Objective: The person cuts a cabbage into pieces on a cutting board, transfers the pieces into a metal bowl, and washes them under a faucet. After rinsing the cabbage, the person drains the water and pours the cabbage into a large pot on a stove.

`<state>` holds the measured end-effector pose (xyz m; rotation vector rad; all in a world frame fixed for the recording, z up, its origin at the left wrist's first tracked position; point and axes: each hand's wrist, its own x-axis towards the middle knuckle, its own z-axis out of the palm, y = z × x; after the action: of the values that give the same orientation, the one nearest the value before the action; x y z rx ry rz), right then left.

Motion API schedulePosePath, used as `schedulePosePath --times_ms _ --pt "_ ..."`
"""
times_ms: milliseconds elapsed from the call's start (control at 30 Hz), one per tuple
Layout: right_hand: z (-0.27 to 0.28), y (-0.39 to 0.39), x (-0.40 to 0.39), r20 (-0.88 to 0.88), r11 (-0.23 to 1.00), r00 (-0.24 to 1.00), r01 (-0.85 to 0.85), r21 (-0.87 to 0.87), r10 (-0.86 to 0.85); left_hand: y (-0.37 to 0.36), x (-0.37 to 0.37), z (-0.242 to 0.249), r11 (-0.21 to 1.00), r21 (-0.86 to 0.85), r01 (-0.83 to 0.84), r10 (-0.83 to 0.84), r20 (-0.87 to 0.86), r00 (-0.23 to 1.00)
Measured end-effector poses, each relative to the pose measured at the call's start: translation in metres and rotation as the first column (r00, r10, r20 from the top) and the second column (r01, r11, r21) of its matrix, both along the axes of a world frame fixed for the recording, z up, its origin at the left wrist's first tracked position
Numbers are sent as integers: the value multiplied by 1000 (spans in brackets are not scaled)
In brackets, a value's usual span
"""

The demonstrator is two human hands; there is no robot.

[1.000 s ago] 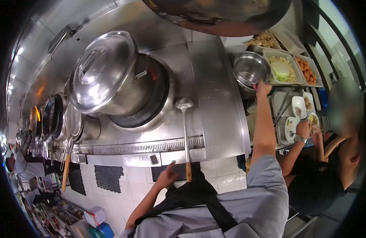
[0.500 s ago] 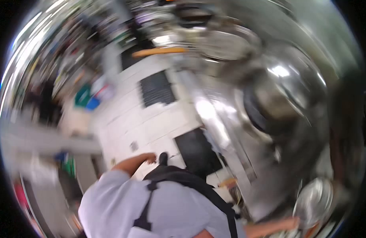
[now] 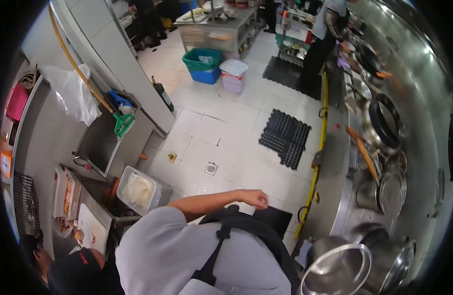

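Note:
My left hand hangs in front of my dark apron, its fingers curled in with nothing seen in them. It touches nothing; below it lie the tiled floor and a black mat. My right hand is outside the view. On my right side, at the lower edge, stand a steel pot with a wide shiny rim and another steel vessel.
Steel counters with pans run along the right, edged by a yellow pipe. A person wearing a black cap is close at lower left. Ahead are a perforated mat, blue bin, white bucket and lined tub.
My view has swung left, bringing the left-hand counters and the person in the cap into sight. My right hand, earlier beside a round metal lid or bowl, has left the view.

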<state>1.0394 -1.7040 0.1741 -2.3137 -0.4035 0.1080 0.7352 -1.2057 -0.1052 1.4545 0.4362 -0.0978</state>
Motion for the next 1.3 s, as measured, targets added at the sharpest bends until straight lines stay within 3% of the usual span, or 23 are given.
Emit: schedulePosePath --times_ms 67,133,200,267,333,400,433,467,533,567,600,633,667,733,767,867,900,1000,1067,1100,1233,1300 --pt "-9 138 -11 -10 944 985 -165 285 175 33 -5 74 970 -245 -3 14 46 999" --pt "-21 264 -31 -9 813 937 -299 499 349 61 -14 131 943 -334 3 44 133 990" --pt "-50 346 -19 -66 792 870 -411 451 488 88 -27 160 951 -305 -47 107 182 977" --pt "-35 452 -57 -281 812 789 -418 407 546 122 -43 170 931 -320 -177 235 154 960" --pt "-73 542 -55 -264 697 662 -561 446 702 164 -63 169 855 -351 -381 421 41 906" --pt "-55 637 -107 -403 697 568 -579 424 717 211 -86 129 762 -306 -571 598 -7 801" --pt "-79 677 -114 -345 619 514 -667 415 785 236 -101 108 720 -285 -632 645 -58 762" --pt "-102 727 -127 -280 529 450 -745 406 848 257 -117 105 623 -248 -742 751 -77 656" --pt "-120 816 -164 -365 376 217 -808 454 905 293 -157 76 380 -248 -891 897 -138 420" --pt "-130 859 -185 -396 302 133 -863 404 909 310 -179 96 298 -216 -930 919 -199 341" --pt "-133 903 -208 -426 213 44 -910 356 903 327 -204 84 189 -247 -951 949 -203 241" --pt "-127 944 -236 -443 87 -83 -933 350 893 340 -226 108 85 -216 -973 960 -244 138" --pt "-120 981 -264 -465 -39 -208 -937 347 861 349 -253 98 -30 -245 -969 975 -219 25" --pt "-120 1048 -315 -312 -319 -406 -901 296 859 366 -297 103 -153 -176 -972 962 -253 -105" --pt "-116 1079 -340 -255 -408 -456 -886 219 853 375 -310 119 -282 -164 -945 939 -252 -236" --pt "-131 1165 -406 -313 -491 -510 -859 144 801 399 -369 106 -423 -204 -883 896 -241 -373" --pt "-143 1191 -423 -312 -529 -513 -848 39 799 417 -391 100 -442 -219 -870 887 -249 -388" --pt "-221 1260 -454 -246 -601 -550 -756 -259 798 457 -446 84 -518 -232 -823 841 -313 -441" --pt "-279 1299 -459 -357 -596 -484 -716 -363 799 515 -480 81 -556 -208 -805 815 -326 -479" --pt "-283 1312 -459 -377 -576 -451 -735 -357 809 545 -490 81 -607 -171 -776 787 -261 -558" --pt "-281 1370 -477 -575 -483 -259 -831 -277 776 659 -565 69 -529 -210 -822 837 -289 -465" --pt "-275 1408 -490 -577 -404 -199 -879 -252 792 724 -594 75 -512 -221 -830 851 -260 -456"
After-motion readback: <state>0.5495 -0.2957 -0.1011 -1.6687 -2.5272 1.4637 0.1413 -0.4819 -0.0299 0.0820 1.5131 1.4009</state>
